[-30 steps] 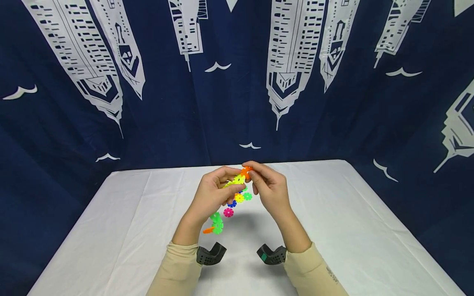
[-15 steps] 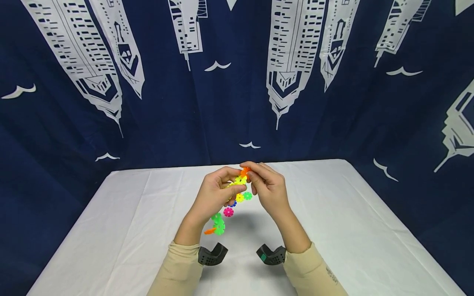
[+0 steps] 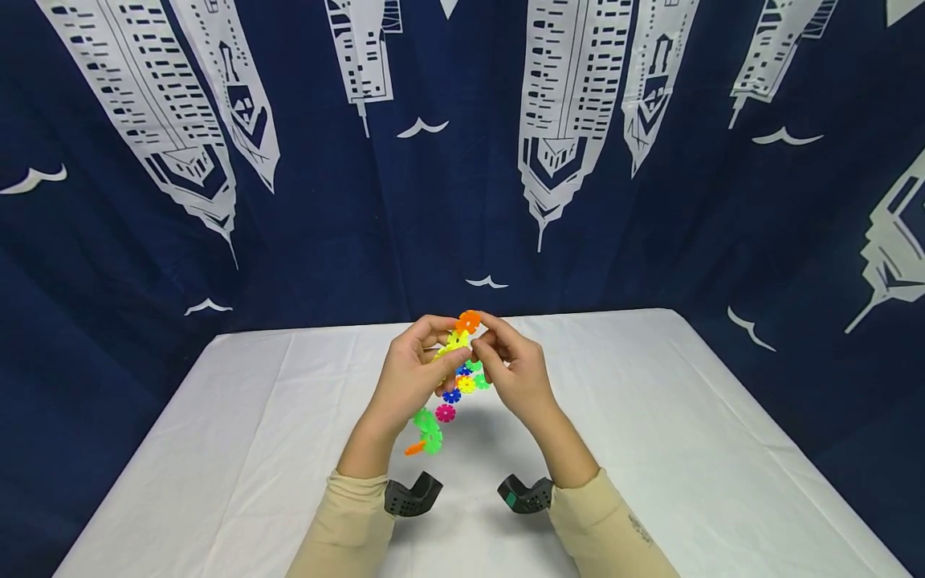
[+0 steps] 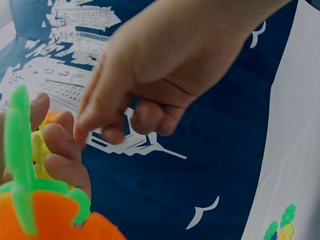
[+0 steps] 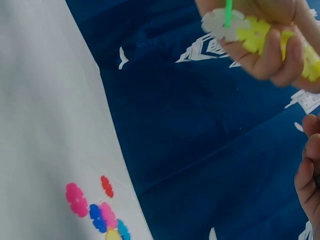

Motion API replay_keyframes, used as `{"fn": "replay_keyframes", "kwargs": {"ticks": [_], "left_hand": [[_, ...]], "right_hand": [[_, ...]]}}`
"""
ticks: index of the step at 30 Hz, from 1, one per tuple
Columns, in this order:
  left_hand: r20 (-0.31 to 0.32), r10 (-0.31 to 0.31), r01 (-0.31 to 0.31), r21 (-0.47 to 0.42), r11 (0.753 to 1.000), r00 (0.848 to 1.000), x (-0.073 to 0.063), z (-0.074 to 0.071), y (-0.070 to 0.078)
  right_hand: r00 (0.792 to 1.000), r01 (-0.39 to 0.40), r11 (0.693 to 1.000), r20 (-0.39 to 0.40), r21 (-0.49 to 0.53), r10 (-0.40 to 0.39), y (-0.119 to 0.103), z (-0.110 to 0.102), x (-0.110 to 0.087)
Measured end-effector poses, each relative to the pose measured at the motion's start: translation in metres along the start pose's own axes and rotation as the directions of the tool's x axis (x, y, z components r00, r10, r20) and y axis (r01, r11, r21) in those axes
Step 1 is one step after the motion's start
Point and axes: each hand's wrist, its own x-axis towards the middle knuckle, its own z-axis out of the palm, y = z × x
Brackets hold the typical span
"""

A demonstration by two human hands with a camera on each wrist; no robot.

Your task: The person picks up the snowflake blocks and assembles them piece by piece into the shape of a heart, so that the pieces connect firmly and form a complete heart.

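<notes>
My left hand (image 3: 408, 369) grips a chain of joined plastic snowflake discs above the table. An orange disc (image 3: 468, 322) tops the chain, with yellow discs (image 3: 457, 340) below it between my fingers. Green discs (image 3: 431, 437) and another orange disc (image 3: 415, 448) hang out under the palm. In the right wrist view a whitish disc (image 5: 220, 24) adjoins the yellow ones. My right hand (image 3: 520, 377) is beside the top orange disc, fingers loosely bent. The left wrist view shows that right hand (image 4: 150, 65) with nothing visible in its fingers; any fingertip contact with the chain is unclear.
Loose snowflake discs lie on the white table (image 3: 614, 417) beyond and below the hands, among them a pink disc (image 3: 446, 413), a blue disc (image 3: 451, 396) and a yellow disc (image 3: 466, 384). A navy printed curtain (image 3: 448, 217) hangs behind the table.
My right fingers have come off the top orange disc, which now shows whole. The chain's top has risen and shifted slightly left, in my left hand.
</notes>
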Motion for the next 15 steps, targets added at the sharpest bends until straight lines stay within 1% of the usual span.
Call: {"fn": "replay_keyframes", "kwargs": {"ticks": [5, 8, 11, 13, 15], "left_hand": [[-0.008, 0.017, -0.018, -0.014, 1.0, 1.0, 0.0, -0.002, 0.001], [-0.006, 0.026, -0.026, -0.022, 0.999, 1.0, 0.0, -0.002, 0.002], [-0.006, 0.037, -0.037, -0.034, 0.999, 0.999, 0.0, -0.002, 0.003], [-0.007, 0.043, -0.044, -0.041, 0.998, 0.999, 0.0, -0.002, 0.003], [-0.009, 0.048, -0.049, -0.047, 0.998, 0.999, 0.0, -0.003, 0.003]], "right_hand": [[0.997, -0.073, 0.997, 0.027, -0.04, 0.074, 0.013, 0.004, -0.004], [0.989, -0.131, 0.988, 0.058, -0.085, 0.136, 0.026, 0.009, -0.007], [0.972, -0.19, 0.963, 0.103, -0.189, 0.212, 0.039, 0.016, -0.011], [0.953, -0.223, 0.94, 0.145, -0.257, 0.265, 0.046, 0.021, -0.015], [0.934, -0.231, 0.919, 0.191, -0.319, 0.301, 0.053, 0.026, -0.018]]}}
